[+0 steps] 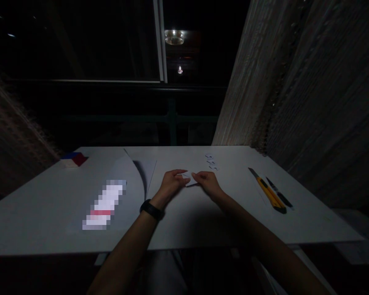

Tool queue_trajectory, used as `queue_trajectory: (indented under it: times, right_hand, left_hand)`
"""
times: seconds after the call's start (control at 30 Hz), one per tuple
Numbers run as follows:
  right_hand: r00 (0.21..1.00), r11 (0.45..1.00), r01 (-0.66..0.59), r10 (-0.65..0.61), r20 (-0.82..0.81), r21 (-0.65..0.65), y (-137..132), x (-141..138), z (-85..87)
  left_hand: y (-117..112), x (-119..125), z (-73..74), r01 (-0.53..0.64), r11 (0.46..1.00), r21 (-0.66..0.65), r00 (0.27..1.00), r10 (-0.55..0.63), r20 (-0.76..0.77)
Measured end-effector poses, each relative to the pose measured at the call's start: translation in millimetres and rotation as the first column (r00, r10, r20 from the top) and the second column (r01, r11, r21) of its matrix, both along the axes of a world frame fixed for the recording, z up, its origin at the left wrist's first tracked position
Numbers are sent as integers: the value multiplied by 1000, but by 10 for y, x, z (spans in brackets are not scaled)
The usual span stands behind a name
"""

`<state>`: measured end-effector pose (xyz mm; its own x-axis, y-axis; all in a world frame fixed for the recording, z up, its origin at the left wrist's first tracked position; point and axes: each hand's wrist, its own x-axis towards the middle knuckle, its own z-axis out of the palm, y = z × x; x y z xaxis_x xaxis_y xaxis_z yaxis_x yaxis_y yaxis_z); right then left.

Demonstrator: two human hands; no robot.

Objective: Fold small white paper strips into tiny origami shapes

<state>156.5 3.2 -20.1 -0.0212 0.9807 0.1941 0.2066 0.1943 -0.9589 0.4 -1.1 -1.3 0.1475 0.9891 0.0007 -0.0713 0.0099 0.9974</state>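
Observation:
Both my hands meet over the middle of the white table (43, 205). My left hand (171, 183), with a black band on its wrist, pinches one side of a small white piece of paper (190, 178). Its other side is pinched by my right hand (208, 182). The paper is held just above the tabletop. Several small white paper scraps (212, 162) lie a little beyond my right hand.
A yellow utility knife (269, 191) and a black pen (279, 192) lie at the right. A curled white sheet (141, 172) and a blurred-out item lie at the left. A red and blue block (74, 158) sits at the far left corner. A curtain (295, 90) hangs at the right.

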Motion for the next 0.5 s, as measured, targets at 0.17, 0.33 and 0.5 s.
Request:
queue_trajectory:
  times: [0.17, 0.33, 0.5]
  right_hand:
    - [991, 1000, 1, 0, -135, 9, -11, -13, 6]
    - [999, 990, -2, 8, -40, 140, -63, -19, 34]
    - [999, 983, -45, 44, 7, 179, -108, -52, 71]
  left_hand:
    - [-14, -3, 27, 53, 999, 8, 998, -53, 40]
    - [-11, -5, 41, -64, 998, 17, 998, 64, -16]
    - [52, -25, -1, -139, 986, 88, 989, 142, -29]
